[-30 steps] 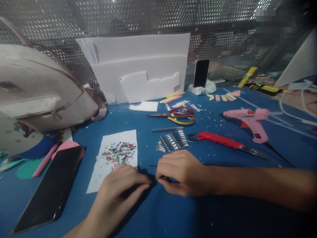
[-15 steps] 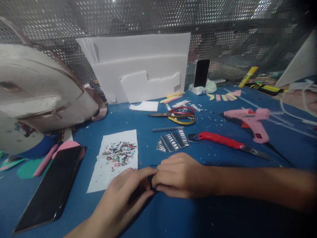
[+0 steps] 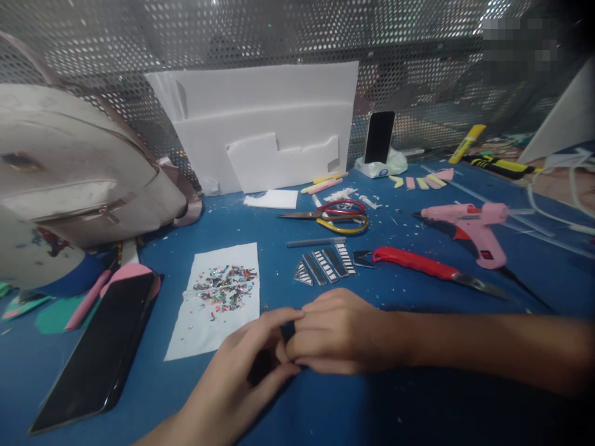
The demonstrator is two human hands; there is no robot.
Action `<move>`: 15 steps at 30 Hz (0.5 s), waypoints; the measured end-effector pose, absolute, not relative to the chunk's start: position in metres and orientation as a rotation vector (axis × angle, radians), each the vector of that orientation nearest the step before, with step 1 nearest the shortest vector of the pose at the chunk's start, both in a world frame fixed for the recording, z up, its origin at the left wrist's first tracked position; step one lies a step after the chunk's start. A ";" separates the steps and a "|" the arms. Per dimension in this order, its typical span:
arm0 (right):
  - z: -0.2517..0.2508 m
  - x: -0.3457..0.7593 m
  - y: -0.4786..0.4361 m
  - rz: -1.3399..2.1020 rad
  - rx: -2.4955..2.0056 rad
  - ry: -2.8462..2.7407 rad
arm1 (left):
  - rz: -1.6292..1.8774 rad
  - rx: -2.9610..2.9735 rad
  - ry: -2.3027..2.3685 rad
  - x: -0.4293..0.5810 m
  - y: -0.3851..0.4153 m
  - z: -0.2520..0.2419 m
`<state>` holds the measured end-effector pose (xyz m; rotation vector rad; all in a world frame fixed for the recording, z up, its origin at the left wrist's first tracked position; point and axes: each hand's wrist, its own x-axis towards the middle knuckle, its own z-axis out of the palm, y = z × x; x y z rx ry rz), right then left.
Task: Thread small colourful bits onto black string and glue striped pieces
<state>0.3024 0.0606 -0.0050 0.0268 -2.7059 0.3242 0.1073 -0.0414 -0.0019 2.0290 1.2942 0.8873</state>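
My left hand (image 3: 244, 371) and my right hand (image 3: 341, 331) meet at the front middle of the blue table (image 3: 325, 402). Both have their fingers curled and pinched together around a small dark piece that is mostly hidden between them. Just left of my left hand lies a white paper sheet (image 3: 195, 331) carrying a pile of glittery bits (image 3: 223, 290). Behind my right hand lie several black-and-white striped strips (image 3: 328, 265).
A dark phone (image 3: 100, 353) lies at the front left beside pink foam pieces. A pale bag (image 3: 79, 179) fills the left. Scissors (image 3: 332, 217), a red-handled knife (image 3: 432, 269), a pink glue gun (image 3: 469, 226), white foam boards (image 3: 260, 130) and an upright phone (image 3: 379, 137) stand behind.
My hands have drawn closer together until the fingers touch. My left hand has tilted up, its fingers now curled against my right fingertips.
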 end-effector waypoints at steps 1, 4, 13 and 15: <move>-0.005 0.302 0.060 0.317 0.027 -2.709 | 0.897 2.025 1.287 0.107 -0.041 -0.002; -0.004 0.302 0.060 0.319 0.012 -2.704 | 0.928 2.025 1.267 0.107 -0.040 -0.002; -0.007 0.300 0.060 0.384 -0.136 -2.572 | 0.991 2.102 1.250 0.104 -0.044 -0.004; -0.008 0.300 0.061 0.511 -0.181 -2.533 | 0.972 2.193 1.216 0.104 -0.043 -0.003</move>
